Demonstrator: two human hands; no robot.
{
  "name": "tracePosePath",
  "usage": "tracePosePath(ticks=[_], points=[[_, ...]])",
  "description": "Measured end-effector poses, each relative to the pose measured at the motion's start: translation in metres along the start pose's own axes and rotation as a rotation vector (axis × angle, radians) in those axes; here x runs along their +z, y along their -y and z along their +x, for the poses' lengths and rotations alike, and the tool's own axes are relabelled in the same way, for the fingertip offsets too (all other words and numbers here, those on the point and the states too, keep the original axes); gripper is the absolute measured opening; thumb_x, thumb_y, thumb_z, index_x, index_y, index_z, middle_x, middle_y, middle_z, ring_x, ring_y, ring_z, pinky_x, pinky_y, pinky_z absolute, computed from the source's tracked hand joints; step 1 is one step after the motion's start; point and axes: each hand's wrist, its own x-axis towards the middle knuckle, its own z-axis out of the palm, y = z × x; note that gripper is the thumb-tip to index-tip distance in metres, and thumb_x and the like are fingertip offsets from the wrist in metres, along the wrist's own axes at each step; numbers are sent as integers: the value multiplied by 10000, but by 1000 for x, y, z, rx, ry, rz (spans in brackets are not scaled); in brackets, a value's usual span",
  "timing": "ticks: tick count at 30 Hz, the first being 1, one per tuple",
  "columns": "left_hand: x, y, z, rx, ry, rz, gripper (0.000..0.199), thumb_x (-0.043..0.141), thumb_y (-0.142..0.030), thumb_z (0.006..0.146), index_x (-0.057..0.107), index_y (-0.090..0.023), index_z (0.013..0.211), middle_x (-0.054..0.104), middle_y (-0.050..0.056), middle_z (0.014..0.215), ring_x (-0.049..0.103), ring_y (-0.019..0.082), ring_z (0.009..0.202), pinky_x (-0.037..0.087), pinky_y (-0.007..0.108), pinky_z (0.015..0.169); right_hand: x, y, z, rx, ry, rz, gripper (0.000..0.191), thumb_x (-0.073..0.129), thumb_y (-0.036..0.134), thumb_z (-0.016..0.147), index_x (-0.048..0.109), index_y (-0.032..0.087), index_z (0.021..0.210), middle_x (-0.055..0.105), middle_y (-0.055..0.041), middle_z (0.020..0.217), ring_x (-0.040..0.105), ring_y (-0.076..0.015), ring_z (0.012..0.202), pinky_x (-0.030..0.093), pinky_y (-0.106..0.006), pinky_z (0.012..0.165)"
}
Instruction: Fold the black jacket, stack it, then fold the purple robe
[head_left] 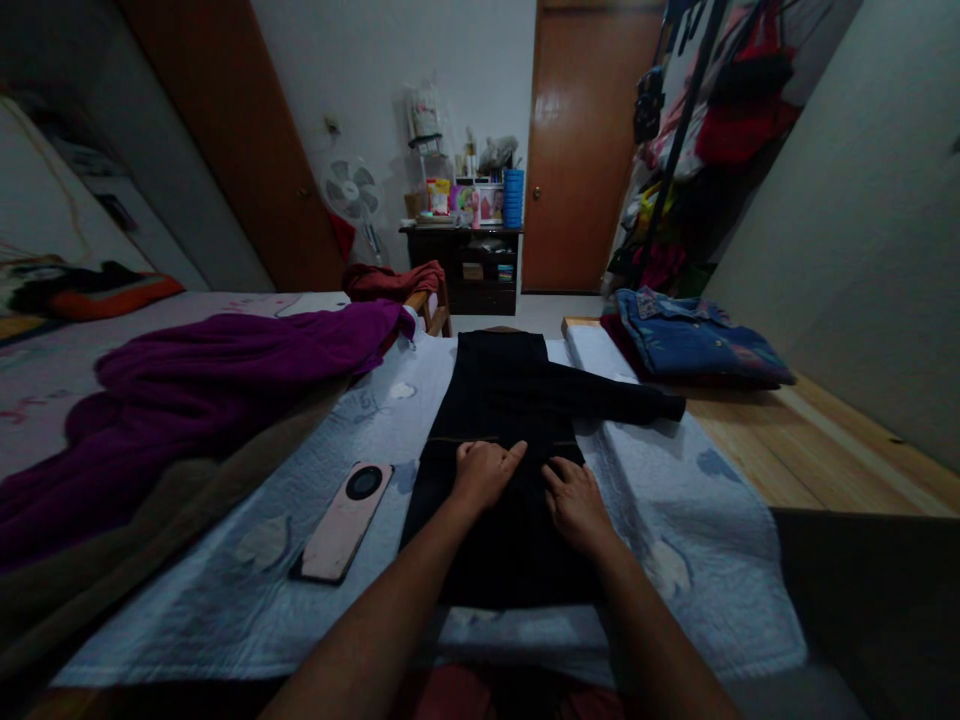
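Observation:
A black garment lies flat on a pale blue patterned cloth, one sleeve stretched out to the right. My left hand rests on the middle of the garment, its index finger stretched to the right and the other fingers bent; nothing shows in it. Beside it, my right hand lies on the garment's right part with its fingers spread and slightly bent, holding nothing. Left of the garment is a pink phone with a round black camera ring, lying on the cloth.
Purple fabric lies along the left. Folded denim clothing sits on the wooden surface at the right. Farther back stand a fan, a dark cabinet and a brown door; bags hang at the upper right.

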Motion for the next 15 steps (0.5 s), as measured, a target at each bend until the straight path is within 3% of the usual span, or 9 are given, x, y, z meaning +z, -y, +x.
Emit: tracePosePath(ticks=[3, 5, 6, 8, 10, 12, 15], points=[[-11, -15, 12, 36, 53, 162, 476, 534, -619, 810, 719, -182, 770, 709, 125, 931, 590, 334, 1041, 321, 553, 978, 1, -1, -1, -1, -8, 12, 427, 438, 203, 905, 532, 231, 1321, 491, -100, 1400, 397, -261, 1317, 223, -484, 1113], [-12, -20, 17, 130, 69, 211, 433, 712, -522, 690, 703, -192, 970, 655, 141, 1147, 528, 359, 1142, 325, 547, 992, 3, -1, -1, 0, -16, 22, 416, 438, 207, 908, 542, 229, 1310, 495, -96, 1401, 394, -263, 1322, 222, -485, 1116], [-10, -20, 19, 191, 70, 214, 508, 745, -429, 673, 653, -206, 1119, 578, 143, 1294, 473, 363, 1218, 329, 535, 1003, 4, -2, -1, 1, -19, 27, 414, 439, 210, 910, 542, 227, 1310, 495, -96, 1403, 393, -264, 1325, 223, -485, 1117], [-5, -18, 22, 332, 86, 188, 683, 696, -243, 715, 466, -262, 1357, 359, 106, 1511, 320, 347, 1361, 329, 515, 1032, 5, -3, -1, 4, -23, 34, 416, 437, 217, 915, 535, 219, 1319, 494, -96, 1410, 392, -262, 1331, 225, -484, 1119], [2, -13, 24, 463, 148, 149, 730, 596, -125, 759, 365, -327, 1421, 255, 36, 1571, 200, 317, 1429, 309, 517, 1062, 5, -4, -2, 3, -21, 45, 427, 433, 218, 919, 516, 215, 1338, 488, -95, 1420, 390, -255, 1338, 224, -484, 1123], [8, -5, 25, 525, 214, 111, 659, 545, -81, 769, 438, -328, 1371, 311, 6, 1550, 199, 296, 1436, 306, 504, 1079, 5, -4, -4, -5, -19, 56, 440, 430, 216, 919, 500, 218, 1354, 479, -90, 1432, 382, -248, 1348, 223, -484, 1125], [13, 5, 27, 496, 229, 23, 423, 521, -82, 780, 620, -233, 1163, 473, 48, 1446, 364, 248, 1367, 343, 402, 1079, 4, -5, -7, -11, -24, 73, 448, 431, 220, 920, 491, 225, 1364, 469, -78, 1446, 359, -241, 1366, 218, -476, 1128]])
